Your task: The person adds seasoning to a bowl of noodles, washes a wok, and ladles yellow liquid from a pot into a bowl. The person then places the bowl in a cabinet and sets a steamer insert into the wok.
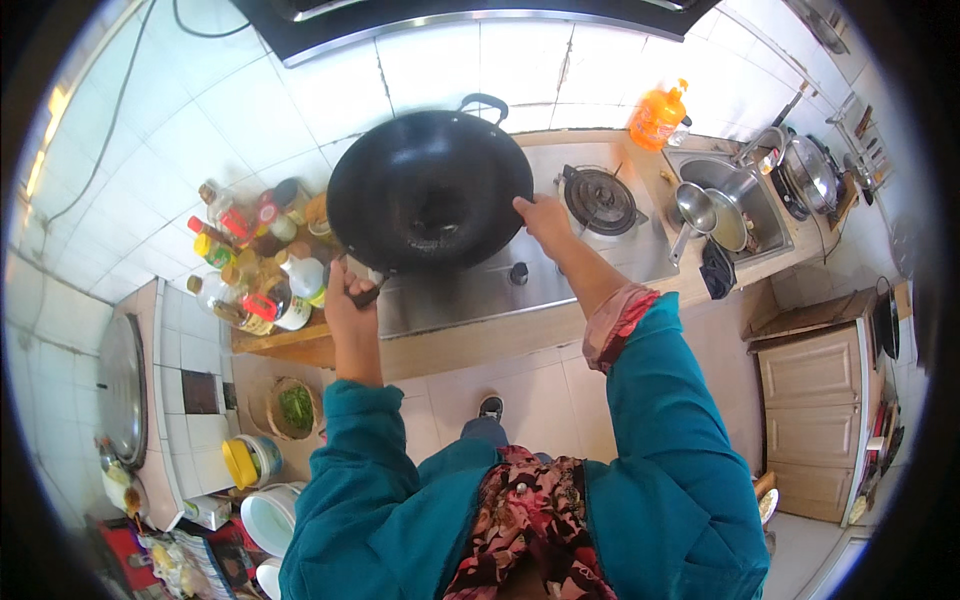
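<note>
A large black wok (431,191) is above the left side of a steel gas stove (420,304), its inside facing me. My left hand (352,296) is closed around one of its loop handles at the near left. The other loop handle points up towards the tiled wall. With its fingers and thumb, my right hand (541,217) grips the wok's right rim. To the right of that hand a round burner (600,199) shows on the stove; whatever lies under the wok is hidden. A black knob (518,274) sits on the stove front.
Several seasoning bottles (296,281) crowd the counter at left. An orange pump bottle (656,120) stands behind the burner. On the right, a steel sink (780,225) has a ladle (694,210) and a bowl at its left edge. A range hood (480,22) hangs above.
</note>
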Available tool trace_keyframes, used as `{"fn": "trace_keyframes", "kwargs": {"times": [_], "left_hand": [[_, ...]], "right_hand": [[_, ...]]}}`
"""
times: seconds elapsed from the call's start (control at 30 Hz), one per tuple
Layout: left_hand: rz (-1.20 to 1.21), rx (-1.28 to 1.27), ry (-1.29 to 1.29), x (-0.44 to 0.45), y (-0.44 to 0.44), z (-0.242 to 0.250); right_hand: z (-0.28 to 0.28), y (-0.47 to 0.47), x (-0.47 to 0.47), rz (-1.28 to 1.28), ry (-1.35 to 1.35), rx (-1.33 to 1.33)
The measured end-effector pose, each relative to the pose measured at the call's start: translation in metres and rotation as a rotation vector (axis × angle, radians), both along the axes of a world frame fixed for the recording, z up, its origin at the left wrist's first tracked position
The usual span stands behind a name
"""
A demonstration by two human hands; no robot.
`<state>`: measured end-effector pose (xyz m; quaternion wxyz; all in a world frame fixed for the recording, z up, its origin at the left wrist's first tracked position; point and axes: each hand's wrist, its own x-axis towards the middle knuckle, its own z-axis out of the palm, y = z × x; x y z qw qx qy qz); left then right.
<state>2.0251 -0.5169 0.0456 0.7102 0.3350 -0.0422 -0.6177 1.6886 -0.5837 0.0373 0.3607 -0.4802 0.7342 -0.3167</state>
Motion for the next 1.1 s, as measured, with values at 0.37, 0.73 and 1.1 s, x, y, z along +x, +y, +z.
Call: {"fn": "trace_keyframes", "kwargs": {"times": [0.37, 0.73, 1.1], "left_hand": [[-0.022, -0.161, -0.331, -0.059, 0.015, 0.077], [-0.172, -0.46, -0.319, -0.345, 0.128, 0.16], [-0.415, -0.385, -0.086, -0.698, 0.205, 0.118]], "right_hand": [[-0.044, 0.014, -0.045, -0.116, -0.269, -0.06], [0.036, 0.166, -0.325, -0.252, -0.478, -0.26], [0.064, 0.351, -0.678, -0.547, -0.31, -0.292]]}}
